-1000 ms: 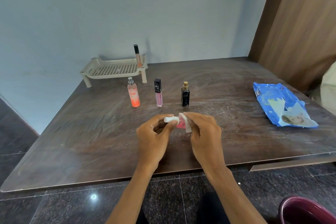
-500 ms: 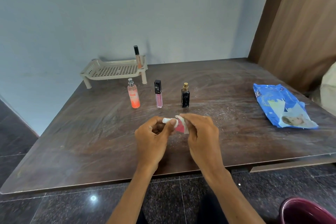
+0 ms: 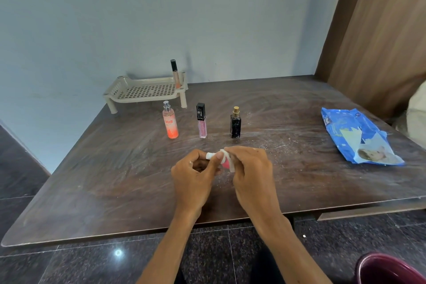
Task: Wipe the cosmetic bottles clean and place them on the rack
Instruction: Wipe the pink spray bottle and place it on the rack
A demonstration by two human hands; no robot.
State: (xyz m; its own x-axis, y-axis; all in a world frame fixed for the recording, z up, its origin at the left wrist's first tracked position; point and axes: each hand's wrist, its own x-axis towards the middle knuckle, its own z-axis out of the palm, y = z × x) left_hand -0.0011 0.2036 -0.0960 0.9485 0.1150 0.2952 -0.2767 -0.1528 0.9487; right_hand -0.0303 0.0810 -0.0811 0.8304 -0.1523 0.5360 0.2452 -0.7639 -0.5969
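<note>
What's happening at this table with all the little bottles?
A person is cleaning cosmetics. The left hand holds a small pink bottle near its white cap, while the right hand rubs it with a white wipe. One slim tube already stands on the beige rack. An orange spray bottle, a pink gloss tube and a black bottle wait upright on the table. A blue wipe pack lies at the right.

L hand (image 3: 193,174) pinches small bottle (image 3: 225,163), R hand (image 3: 252,169) grips wipe (image 3: 231,167), both close together.

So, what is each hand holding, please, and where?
Left hand pinches the pink bottle by its white cap; right hand presses a wipe on its body.
</note>
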